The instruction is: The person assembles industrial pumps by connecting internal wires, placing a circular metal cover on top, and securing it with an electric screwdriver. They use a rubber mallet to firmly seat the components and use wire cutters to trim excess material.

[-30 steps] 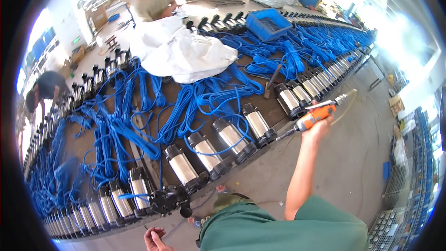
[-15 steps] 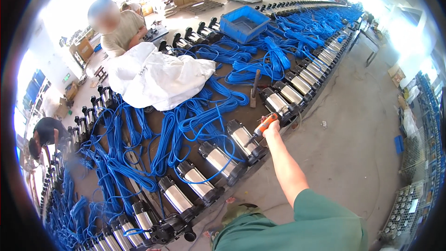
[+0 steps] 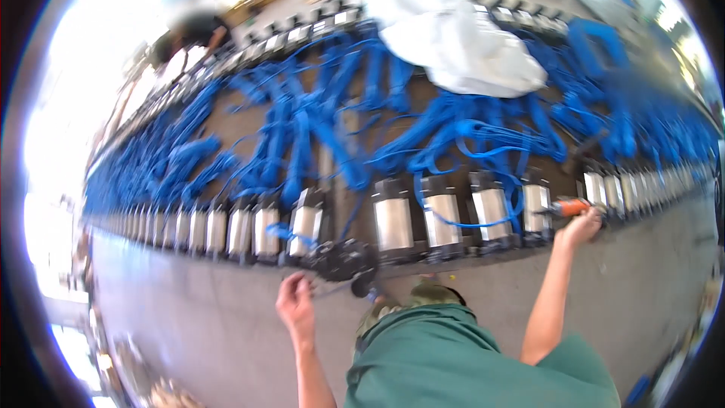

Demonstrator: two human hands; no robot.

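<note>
My right hand (image 3: 583, 228) is closed round an orange and black power screwdriver (image 3: 572, 207), its dark tip pointing left beside a steel-bodied pump (image 3: 536, 204) at the bench edge. Lower left, my left hand (image 3: 296, 301) has its fingers curled together in front of the row. Motion blur hides what, if anything, is between them. Just beyond that hand lies a black pump head assembly (image 3: 343, 259) at the end of another silver pump (image 3: 306, 221). A loop of blue cable (image 3: 483, 223) crosses several pumps between my hands.
Coiled blue cables (image 3: 287, 136) cover much of the brown bench. A white sack (image 3: 468, 45) lies across its far side, near a blue crate (image 3: 596, 45). A hammer-like tool (image 3: 589, 143) lies at right. Another person (image 3: 198, 34) bends over at the far left.
My view has swung left, so the bench now runs across it. My left hand has come into sight. My right hand still holds the power screwdriver.
</note>
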